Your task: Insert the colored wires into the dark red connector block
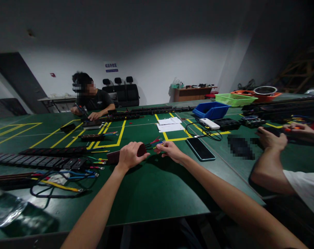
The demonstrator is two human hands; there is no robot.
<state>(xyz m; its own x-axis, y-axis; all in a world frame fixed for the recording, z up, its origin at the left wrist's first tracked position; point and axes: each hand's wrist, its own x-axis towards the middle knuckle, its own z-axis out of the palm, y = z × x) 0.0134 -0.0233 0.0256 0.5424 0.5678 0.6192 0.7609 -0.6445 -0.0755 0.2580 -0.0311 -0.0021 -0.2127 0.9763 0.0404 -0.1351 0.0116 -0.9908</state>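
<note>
My left hand (131,155) is closed round a dark red sleeve-like piece (113,157), whose open end shows beside the thumb. Just right of it, my right hand (169,151) pinches the end of a cable with a yellow part (159,146). Red and blue cable ends with ring lugs (157,140) fan out between and behind my hands. Left of my left hand lie long black slotted strips (43,160) with coloured leads. A yellow cable with a ring lug (66,187) rests in front of them.
Right of my right hand are a phone (200,149), a white power bank (210,123) and a blue bin (211,110). Papers (169,124) lie beyond. A person (94,100) works across the green table (136,204); another person's hands (272,140) are at right. A clear bottle (6,207) is front left.
</note>
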